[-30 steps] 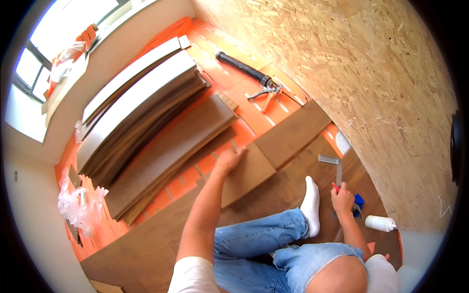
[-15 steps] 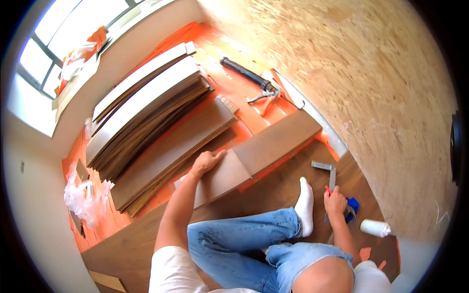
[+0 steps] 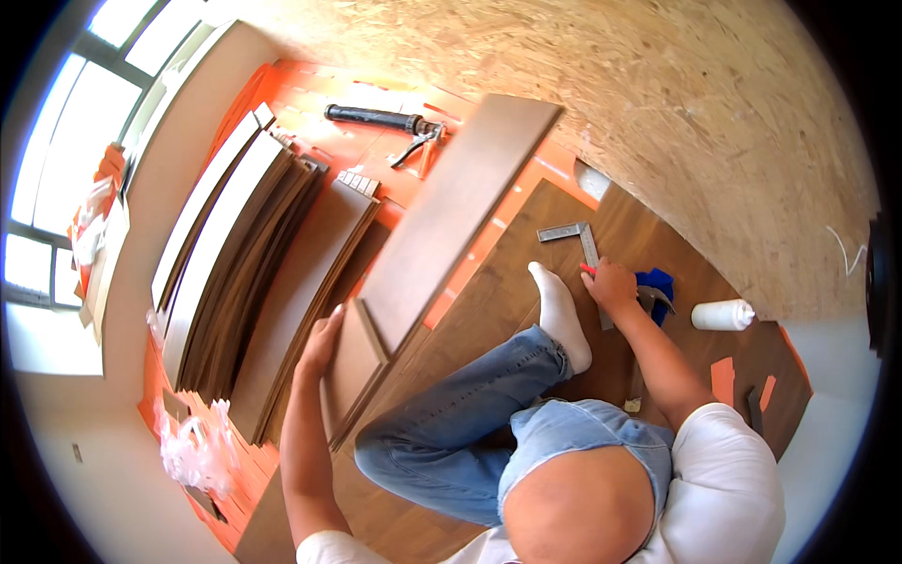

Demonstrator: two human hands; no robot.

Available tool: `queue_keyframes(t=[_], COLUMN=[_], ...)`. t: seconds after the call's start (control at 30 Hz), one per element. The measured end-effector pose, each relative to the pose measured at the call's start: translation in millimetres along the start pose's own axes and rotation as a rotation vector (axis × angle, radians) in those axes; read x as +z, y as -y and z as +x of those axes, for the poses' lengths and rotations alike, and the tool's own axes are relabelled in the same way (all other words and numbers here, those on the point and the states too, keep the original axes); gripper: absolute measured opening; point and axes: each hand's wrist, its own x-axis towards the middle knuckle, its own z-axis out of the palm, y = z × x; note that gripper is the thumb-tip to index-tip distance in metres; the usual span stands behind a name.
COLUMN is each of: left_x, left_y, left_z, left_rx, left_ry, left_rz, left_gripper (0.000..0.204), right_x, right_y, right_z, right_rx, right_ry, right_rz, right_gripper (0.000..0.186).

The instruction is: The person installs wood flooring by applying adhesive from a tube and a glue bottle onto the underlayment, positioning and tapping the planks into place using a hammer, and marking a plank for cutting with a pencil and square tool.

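Note:
My left hand [image 3: 322,340] is closed on the left edge of a short brown floorboard piece [image 3: 351,367]. This piece overlaps the near end of a longer floor plank [image 3: 460,211], which slants away toward the chipboard wall; its far end looks raised. My right hand [image 3: 614,284] is closed round a thin red pencil-like stick [image 3: 588,270], its tip showing by the fingers. That hand rests over the blade of a metal try square [image 3: 567,232] on the laid floor. Just right of it is a claw hammer [image 3: 655,300] by a blue object [image 3: 657,280].
Stacked planks [image 3: 225,273] stand at the left on orange underlay [image 3: 376,150]. A caulking gun [image 3: 385,120] lies beyond. At the right are a white bottle [image 3: 723,315] and orange scraps [image 3: 723,380]. My socked foot [image 3: 560,310] is beside the square. Clear plastic [image 3: 195,453] lies far left.
The boards have come up off the floor and swung to a steeper slant, with my left hand now at their near left edge. My right hand stays by the square. The view has turned.

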Motion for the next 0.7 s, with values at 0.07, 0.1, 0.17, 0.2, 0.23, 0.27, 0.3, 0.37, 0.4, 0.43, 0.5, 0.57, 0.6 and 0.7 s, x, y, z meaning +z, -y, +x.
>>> queue_keyframes(t=[0.07, 0.1, 0.17, 0.2, 0.23, 0.27, 0.3, 0.37, 0.4, 0.43, 0.5, 0.57, 0.6, 0.7], left_x=[-25, -38, -58, -66, -70, -77, -78, -78, -68, -51, -30, -3, 14, 63], left_y=[2, 8, 32, 49, 72, 92, 116, 152, 170, 185, 202, 218, 227, 260], left_z=[-23, -36, -66, -81, -100, -114, -132, -165, -189, -221, -276, -324, -346, -383], left_rx=[0.016, -0.004, 0.068, 0.019, 0.084, -0.049, -0.074, -0.008, -0.210, -0.359, -0.145, -0.091, -0.091, -0.290], left_ry=[-0.055, -0.062, -0.085, -0.153, -0.162, -0.183, -0.138, 0.375, -0.070, -0.454, -0.180, -0.181, -0.234, -0.472], left_rz=[-0.016, -0.033, -0.078, -0.092, -0.154, -0.295, -0.461, -0.911, -0.990, -1.064, -0.702, -0.792, -0.882, -1.312], left_gripper=[0.064, 0.064, 0.063, 0.063, 0.064, 0.061, 0.057, 0.055, 0.054, 0.054, 0.057, 0.060, 0.062, 0.071], right_x=[-2, -2, -2, -1, 2, 6, 9, 15, 20, 24, 34, 48, 55, 67], right_y=[-2, -3, -4, -2, 2, 7, 13, 25, 30, 31, 30, 31, 29, 24], right_z=[13, 22, 58, 81, 104, 132, 158, 209, 226, 239, 263, 282, 289, 305], right_rx=[0.033, 0.062, 0.002, -0.036, -0.090, -0.145, -0.215, -0.308, -0.317, -0.331, -0.286, -0.211, -0.142, -0.096], right_ry=[-0.014, -0.030, -0.086, -0.099, -0.130, -0.153, -0.194, -0.260, -0.231, -0.236, -0.119, -0.040, 0.031, 0.049], right_rz=[0.039, 0.059, 0.125, 0.153, 0.178, 0.154, 0.136, 0.103, 0.084, 0.052, -0.031, -0.040, -0.094, -0.139], right_gripper=[0.036, 0.032, 0.025, 0.025, 0.027, 0.030, 0.034, 0.036, 0.036, 0.036, 0.037, 0.037, 0.037, 0.044])
